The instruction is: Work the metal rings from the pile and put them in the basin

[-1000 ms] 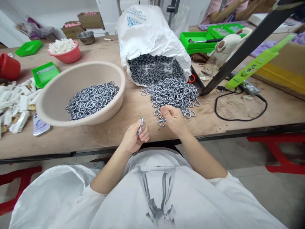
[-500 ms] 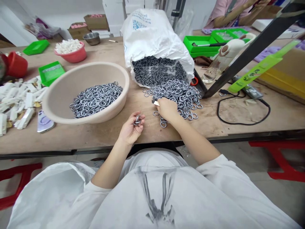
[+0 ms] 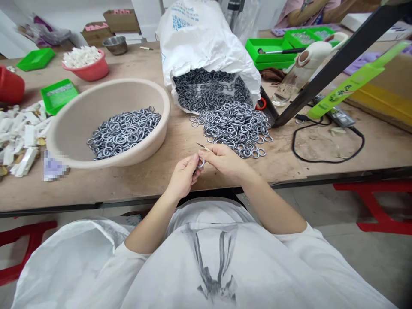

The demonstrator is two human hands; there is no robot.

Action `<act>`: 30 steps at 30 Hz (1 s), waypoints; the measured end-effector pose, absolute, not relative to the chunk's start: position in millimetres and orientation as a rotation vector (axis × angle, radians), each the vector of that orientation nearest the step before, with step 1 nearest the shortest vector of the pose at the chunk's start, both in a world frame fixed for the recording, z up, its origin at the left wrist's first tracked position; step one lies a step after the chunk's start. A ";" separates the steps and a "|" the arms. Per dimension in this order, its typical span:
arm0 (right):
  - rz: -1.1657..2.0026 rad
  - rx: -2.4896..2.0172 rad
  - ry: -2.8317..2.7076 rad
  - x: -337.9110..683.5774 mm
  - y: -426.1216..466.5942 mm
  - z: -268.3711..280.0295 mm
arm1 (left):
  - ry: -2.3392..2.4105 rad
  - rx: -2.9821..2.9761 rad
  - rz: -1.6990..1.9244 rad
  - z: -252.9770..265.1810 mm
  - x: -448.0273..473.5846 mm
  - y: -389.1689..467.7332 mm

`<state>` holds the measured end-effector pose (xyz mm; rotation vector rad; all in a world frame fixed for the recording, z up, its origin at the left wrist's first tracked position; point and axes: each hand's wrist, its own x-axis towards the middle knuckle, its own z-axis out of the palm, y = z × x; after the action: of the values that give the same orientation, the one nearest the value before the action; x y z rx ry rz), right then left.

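My left hand [image 3: 186,175] is closed on grey rings near the table's front edge. One ring [image 3: 201,163] shows upright at its fingertips, touched by both hands; darker rings are partly hidden under the fingers. My right hand [image 3: 223,159] meets it from the right, pinching a small pointed tool [image 3: 204,147] with a pale shaft and a dark tip that points left. Behind the hands lies a loose heap of grey rings [image 3: 233,126], spilling from a white sack [image 3: 206,47]. To the left, a large beige basin [image 3: 64,150] holds many more such rings.
White parts [image 3: 28,133] lie scattered at the left beside a green tray [image 3: 48,103]. A red bowl [image 3: 93,73] of white pieces and a metal bowl [image 3: 116,45] stand behind. At the right are a dark slanted bar [image 3: 322,77], a black cable [image 3: 325,161] and another person's arm [image 3: 299,17].
My right hand has left the ring heap and come down and left to my left hand, with the pointed tool still in it. A ring is now between both hands' fingertips.
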<state>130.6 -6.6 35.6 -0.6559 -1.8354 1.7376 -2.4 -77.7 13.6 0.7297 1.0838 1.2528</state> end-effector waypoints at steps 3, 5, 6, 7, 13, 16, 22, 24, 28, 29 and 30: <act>1.569 -0.753 -1.771 127.2 -14.0 30.3 | 1.083 0.723 1.269 17.9 0.4 -82.9; 1.361 -0.821 -1.809 129.2 -19.9 27.2 | 1.063 0.689 1.256 21.0 2.0 -85.7; 1.229 -0.843 -1.857 131.2 -23.0 26.2 | 1.051 0.658 1.253 22.4 2.7 -86.8; 1.087 -0.854 -1.917 133.6 -26.3 25.7 | 1.039 0.623 1.253 23.6 3.2 -87.8; 0.561 -0.856 -2.258 142.3 -42.4 29.6 | 0.962 0.498 1.285 26.5 3.8 -90.2; 0.480 -0.885 -2.312 141.1 -45.4 31.8 | 0.942 0.489 1.282 26.8 3.6 -90.4; 0.577 -1.042 -2.263 145.1 -28.6 25.6 | 0.919 0.587 1.203 30.8 6.0 -99.2; 0.596 -1.215 -2.233 147.7 -16.0 21.5 | 0.891 0.618 1.168 31.2 5.8 -101.5; 0.480 -1.397 -2.330 144.6 5.6 17.7 | 0.941 0.557 1.251 26.4 -2.3 -96.6; 0.418 -1.424 -2.378 141.5 9.1 17.6 | 0.958 0.542 1.277 24.5 -5.5 -94.2; 0.360 -1.458 -2.429 137.9 12.0 17.6 | 0.969 0.529 1.300 22.6 -9.0 -91.7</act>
<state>137.9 12.0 17.6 -1.4580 -2.4289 0.3599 -9.0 -91.7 22.6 0.5294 0.9685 1.3003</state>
